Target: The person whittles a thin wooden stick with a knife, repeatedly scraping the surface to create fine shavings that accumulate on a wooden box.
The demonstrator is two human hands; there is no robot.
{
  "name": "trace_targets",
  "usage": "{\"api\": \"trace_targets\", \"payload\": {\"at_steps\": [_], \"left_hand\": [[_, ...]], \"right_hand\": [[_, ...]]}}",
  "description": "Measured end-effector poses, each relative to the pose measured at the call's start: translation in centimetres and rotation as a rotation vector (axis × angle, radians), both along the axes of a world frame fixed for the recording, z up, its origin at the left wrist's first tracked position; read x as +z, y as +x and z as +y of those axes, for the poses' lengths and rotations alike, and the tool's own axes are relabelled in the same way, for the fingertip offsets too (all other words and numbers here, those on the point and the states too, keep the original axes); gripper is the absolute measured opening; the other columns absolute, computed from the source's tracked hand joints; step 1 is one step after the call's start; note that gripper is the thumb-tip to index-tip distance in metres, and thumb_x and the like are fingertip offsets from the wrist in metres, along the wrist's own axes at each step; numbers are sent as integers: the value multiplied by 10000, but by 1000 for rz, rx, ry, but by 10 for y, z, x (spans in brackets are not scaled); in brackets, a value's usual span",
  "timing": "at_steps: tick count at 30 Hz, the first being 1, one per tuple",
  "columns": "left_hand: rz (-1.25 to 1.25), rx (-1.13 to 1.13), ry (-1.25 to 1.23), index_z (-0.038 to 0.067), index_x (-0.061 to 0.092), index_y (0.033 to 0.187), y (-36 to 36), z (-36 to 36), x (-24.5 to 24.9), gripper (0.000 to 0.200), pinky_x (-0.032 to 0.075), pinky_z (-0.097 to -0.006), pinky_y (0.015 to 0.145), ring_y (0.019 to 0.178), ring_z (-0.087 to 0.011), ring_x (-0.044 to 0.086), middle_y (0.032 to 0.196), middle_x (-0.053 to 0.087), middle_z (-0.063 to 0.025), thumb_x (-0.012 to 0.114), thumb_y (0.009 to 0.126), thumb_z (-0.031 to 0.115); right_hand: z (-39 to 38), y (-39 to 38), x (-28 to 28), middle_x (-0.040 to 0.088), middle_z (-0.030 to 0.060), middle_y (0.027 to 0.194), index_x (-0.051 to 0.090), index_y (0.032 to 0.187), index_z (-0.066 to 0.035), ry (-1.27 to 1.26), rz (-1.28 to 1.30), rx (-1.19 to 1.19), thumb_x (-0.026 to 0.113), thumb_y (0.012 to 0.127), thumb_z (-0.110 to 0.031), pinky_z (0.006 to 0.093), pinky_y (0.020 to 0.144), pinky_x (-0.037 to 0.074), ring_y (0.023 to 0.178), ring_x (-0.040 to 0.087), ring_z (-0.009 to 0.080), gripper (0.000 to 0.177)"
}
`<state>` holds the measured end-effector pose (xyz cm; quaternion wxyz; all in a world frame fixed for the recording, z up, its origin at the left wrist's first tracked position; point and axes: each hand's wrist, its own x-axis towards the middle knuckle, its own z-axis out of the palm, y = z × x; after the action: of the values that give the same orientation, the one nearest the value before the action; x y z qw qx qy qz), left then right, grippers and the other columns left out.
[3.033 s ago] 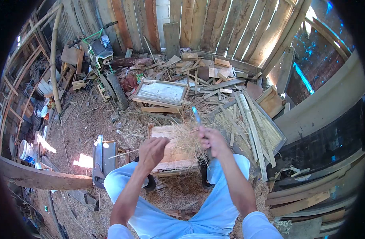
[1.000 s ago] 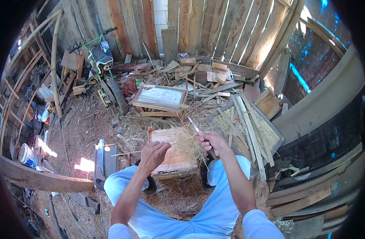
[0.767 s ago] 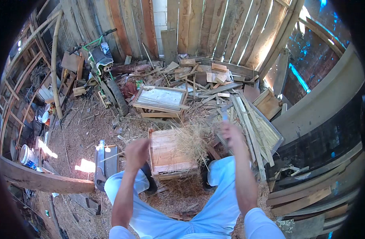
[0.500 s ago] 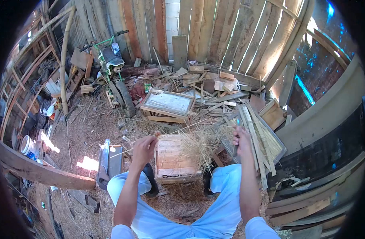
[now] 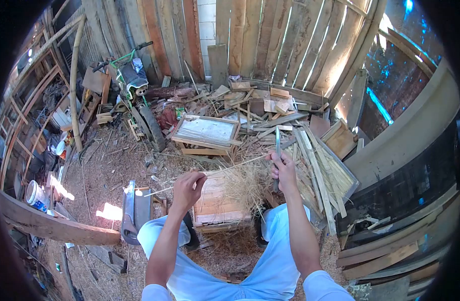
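My left hand (image 5: 188, 190) is closed in a pinch on a thin wooden strip (image 5: 236, 166), which runs from its lower left up towards the right. In my right hand (image 5: 283, 171) is a knife (image 5: 278, 141), its blade pointing up. The strip's far end meets the fingers of that hand, close to the blade. Below and between both hands stands a low slatted wooden box (image 5: 217, 203). A tangle of fine pale shavings (image 5: 252, 189) lies on its right side.
A handsaw (image 5: 130, 213) leans by my left knee. Ahead lie a wooden frame (image 5: 206, 131) and heaped offcuts (image 5: 270, 108). Long slats (image 5: 317, 170) rest at the right. A motorbike (image 5: 139, 95) stands back left, and a bucket (image 5: 36, 194) sits far left.
My right hand has moved left with the knife, up to the strip's end. The blade now shows more plainly. My left hand has shifted slightly right, and the strip extends between both hands.
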<state>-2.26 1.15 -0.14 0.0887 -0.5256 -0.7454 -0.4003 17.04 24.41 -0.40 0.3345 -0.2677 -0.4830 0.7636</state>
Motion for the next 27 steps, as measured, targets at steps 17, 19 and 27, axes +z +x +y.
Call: {"api": "trace_targets", "payload": {"at_steps": [17, 19, 27], "left_hand": [[35, -71, 124, 59, 632, 836, 11, 15, 16, 94, 463, -358, 682, 782, -266, 582, 829, 614, -73, 671, 751, 64], [42, -55, 120, 60, 631, 849, 16, 16, 28, 99, 459, -365, 705, 805, -277, 576, 846, 611, -77, 664, 755, 61], [-25, -174, 206, 27, 619, 920, 46, 18, 119, 129, 492, -336, 675, 800, -275, 611, 885, 620, -106, 629, 792, 45]], "right_hand": [[-33, 2, 76, 396, -61, 612, 560, 978, -42, 210, 195, -47, 582, 901, -159, 162, 398, 249, 466, 318, 6, 142], [-38, 3, 103, 445, -52, 638, 561, 979, -42, 256, 209, -27, 589, 896, -162, 163, 400, 252, 466, 321, 7, 148], [-79, -16, 185, 488, -62, 618, 600, 925, -51, 492, 192, 47, 610, 869, -114, 176, 398, 250, 441, 333, 2, 85]]}}
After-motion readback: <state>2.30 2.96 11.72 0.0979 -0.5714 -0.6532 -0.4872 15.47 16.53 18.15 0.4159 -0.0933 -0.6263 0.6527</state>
